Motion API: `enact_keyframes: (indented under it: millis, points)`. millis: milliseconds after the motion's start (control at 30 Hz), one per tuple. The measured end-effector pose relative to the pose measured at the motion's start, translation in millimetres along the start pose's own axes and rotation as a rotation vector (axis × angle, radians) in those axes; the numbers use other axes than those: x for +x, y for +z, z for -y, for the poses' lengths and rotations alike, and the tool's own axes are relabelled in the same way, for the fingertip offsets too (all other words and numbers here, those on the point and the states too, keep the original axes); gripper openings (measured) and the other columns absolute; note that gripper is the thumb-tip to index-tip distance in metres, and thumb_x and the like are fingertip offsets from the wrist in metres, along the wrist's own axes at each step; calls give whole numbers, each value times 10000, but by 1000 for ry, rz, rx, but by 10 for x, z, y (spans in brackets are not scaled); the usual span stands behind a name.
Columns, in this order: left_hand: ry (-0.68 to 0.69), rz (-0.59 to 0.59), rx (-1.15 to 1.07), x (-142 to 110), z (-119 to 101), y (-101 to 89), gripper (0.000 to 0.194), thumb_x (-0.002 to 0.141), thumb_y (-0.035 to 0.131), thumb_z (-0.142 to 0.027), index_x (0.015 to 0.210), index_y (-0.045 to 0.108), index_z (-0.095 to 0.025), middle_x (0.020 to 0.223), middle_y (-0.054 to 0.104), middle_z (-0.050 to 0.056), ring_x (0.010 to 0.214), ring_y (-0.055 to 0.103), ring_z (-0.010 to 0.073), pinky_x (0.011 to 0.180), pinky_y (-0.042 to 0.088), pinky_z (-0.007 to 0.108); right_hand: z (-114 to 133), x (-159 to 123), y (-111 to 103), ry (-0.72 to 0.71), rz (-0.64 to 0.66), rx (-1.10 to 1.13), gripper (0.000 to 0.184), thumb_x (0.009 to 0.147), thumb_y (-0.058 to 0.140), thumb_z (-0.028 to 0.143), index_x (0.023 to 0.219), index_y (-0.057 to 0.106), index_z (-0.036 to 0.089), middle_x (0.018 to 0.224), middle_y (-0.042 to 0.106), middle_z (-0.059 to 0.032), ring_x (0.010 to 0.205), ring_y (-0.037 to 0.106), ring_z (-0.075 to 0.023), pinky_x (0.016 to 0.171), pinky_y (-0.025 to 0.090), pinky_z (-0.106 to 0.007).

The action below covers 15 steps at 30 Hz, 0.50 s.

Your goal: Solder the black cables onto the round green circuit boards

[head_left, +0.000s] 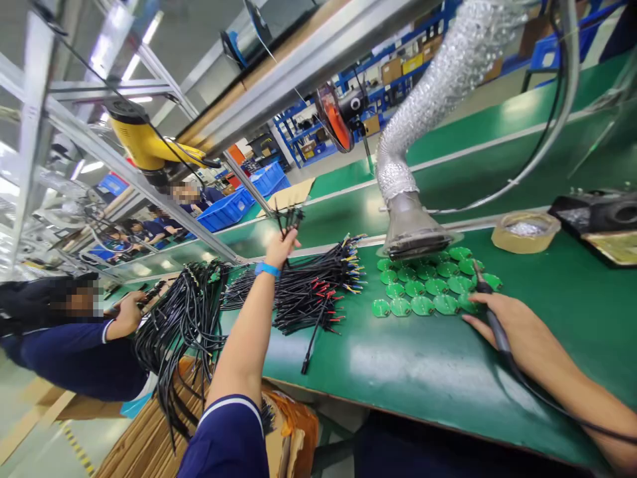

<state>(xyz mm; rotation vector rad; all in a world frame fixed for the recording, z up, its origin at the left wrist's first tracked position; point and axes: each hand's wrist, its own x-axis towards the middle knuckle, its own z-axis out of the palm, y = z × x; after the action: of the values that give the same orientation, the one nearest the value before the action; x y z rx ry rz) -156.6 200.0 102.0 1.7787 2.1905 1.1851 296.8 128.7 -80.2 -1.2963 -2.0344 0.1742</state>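
My left hand [283, 248] is stretched out over the far side of the bench, closed around a bunch of short black cables [288, 218] whose ends stick up above the fingers. Below it lies a pile of black cables [303, 285] with red, blue and yellow stripped wire ends pointing right. A soldering iron [495, 322] is gripped in my right hand [520, 328], its tip at the right edge of several rows of round green circuit boards [422, 305]. One cable with a black connector [305, 364] sticks out from the pile toward me.
A fume extraction hood [415, 229] on a silver flexible duct [423, 93] hangs just above the boards. A tape roll [525, 232] and a dark soldering stand [602, 219] sit at the right. At left, a co-worker [84, 352] works beside a heap of cables [184, 318] overhanging the green bench.
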Motion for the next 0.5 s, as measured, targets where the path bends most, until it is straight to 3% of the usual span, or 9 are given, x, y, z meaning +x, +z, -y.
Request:
enact_keyframes:
  millis: [100, 200, 267, 300, 367, 500]
  points:
    - [66, -240, 73, 29, -145, -331, 265, 912, 431, -337, 946, 562, -108, 658, 553, -5, 618, 536, 119, 646, 471, 271, -67, 50, 21, -7, 42, -11, 394, 787, 511, 511, 1022, 545, 197, 953, 630, -88, 901, 577, -245, 805, 457, -368]
    - [167, -539, 149, -47, -324, -687, 333, 950, 250, -312, 1044, 490, -100, 677, 529, 7, 541, 483, 108, 606, 449, 267, -118, 137, 14, -14, 76, -13, 385, 778, 533, 503, 992, 548, 184, 927, 636, -87, 882, 574, -233, 802, 447, -350]
    - [241, -619, 197, -240, -457, -831, 381, 955, 168, -330, 1109, 449, -123, 680, 519, 13, 524, 480, 122, 600, 447, 283, -128, 177, -27, -24, 97, -9, 378, 776, 532, 500, 969, 552, 175, 892, 634, -86, 843, 574, -219, 782, 444, -330]
    - [285, -605, 225, -384, -522, -848, 391, 954, 155, -349, 1121, 447, -149, 673, 518, 15, 525, 490, 137, 602, 449, 297, -128, 178, -59, -28, 105, -5, 376, 777, 527, 500, 963, 553, 175, 875, 632, -81, 825, 573, -211, 770, 442, -318]
    - [413, -440, 313, -747, -640, -754, 351, 938, 232, -375, 1103, 483, -196, 696, 546, 29, 560, 535, 175, 610, 464, 333, -124, 125, -138, -28, 111, 0, 372, 773, 525, 502, 962, 558, 184, 849, 627, -64, 804, 572, -194, 749, 438, -292]
    - [611, 109, 389, -1540, -800, -143, 185, 835, 504, -325, 990, 598, -285, 782, 630, -5, 694, 618, 176, 654, 511, 285, -146, -196, -316, 61, -17, -14, 332, 706, 620, 491, 895, 592, 219, 809, 638, -34, 749, 598, -172, 702, 446, -250]
